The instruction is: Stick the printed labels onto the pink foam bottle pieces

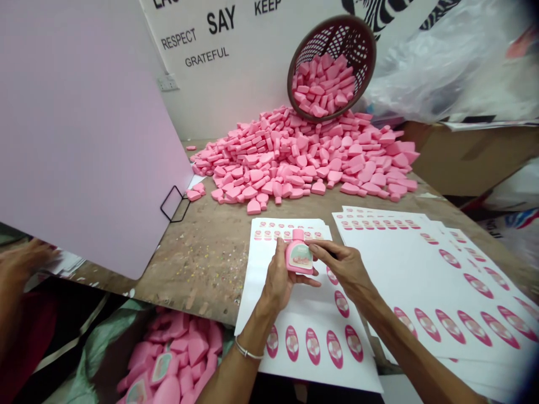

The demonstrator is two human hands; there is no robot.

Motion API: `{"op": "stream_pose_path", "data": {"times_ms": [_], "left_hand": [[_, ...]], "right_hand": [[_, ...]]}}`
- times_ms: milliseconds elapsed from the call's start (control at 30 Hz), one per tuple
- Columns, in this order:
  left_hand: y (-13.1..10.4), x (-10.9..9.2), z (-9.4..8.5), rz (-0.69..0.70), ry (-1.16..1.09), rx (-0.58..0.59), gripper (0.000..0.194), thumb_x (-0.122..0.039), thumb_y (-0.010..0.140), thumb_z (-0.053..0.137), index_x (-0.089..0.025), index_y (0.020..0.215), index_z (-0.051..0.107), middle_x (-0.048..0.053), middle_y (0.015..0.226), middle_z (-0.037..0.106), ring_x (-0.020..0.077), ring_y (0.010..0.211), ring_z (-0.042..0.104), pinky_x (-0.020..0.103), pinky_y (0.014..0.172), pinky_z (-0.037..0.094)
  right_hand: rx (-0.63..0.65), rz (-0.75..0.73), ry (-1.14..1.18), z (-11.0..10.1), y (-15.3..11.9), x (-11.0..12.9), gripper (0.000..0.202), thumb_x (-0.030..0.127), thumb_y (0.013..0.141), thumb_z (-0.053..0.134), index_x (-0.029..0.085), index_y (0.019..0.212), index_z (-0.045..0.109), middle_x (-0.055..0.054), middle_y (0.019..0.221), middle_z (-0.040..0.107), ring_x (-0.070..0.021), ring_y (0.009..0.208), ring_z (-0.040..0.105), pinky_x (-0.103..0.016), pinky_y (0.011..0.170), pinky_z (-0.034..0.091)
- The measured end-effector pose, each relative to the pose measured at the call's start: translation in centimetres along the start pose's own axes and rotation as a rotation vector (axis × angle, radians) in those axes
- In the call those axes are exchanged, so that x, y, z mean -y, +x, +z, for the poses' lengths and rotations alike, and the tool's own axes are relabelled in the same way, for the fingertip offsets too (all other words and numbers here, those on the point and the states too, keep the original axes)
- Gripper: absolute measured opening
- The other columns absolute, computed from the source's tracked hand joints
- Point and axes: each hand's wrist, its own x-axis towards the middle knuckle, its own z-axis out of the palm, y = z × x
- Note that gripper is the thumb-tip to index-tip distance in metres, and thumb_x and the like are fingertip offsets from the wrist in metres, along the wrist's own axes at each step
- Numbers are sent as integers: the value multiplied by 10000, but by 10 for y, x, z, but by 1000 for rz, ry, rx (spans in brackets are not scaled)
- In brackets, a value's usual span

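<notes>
A small pink bottle (298,235) is upright in my left hand (279,279), above a white sheet of stickers (290,306). On its front sits a pale green label (300,256). My right hand (346,268) touches the label's upper right edge with thumb and finger pressed together. Pink oval stickers (312,346) line the sheet's bottom and right side, and smaller ones run along its top. Whether my right fingers hold anything besides the label edge is too small to tell.
Behind lies a large heap of pink bottles (269,163) under a tipped brown basket (369,62). More sticker sheets (391,258) lie right. A pinkish board (84,140) stands left, with another person's hand (27,258) beside it. Below, a green sack (101,342) holds bottles.
</notes>
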Motion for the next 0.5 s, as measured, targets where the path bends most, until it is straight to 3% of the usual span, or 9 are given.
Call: {"op": "stream_pose_path", "data": {"times_ms": [500], "left_hand": [[0,-5,-3,14,9,10,578,-597,888,368,-112,1048,638,103,824,684,203,708,664,328,572,588]], "right_hand": [[-5,-41,-63,4,3,2,310,469,734,678,200,872,748,-34,753,717,-189,710,644,-325,678,534]]}}
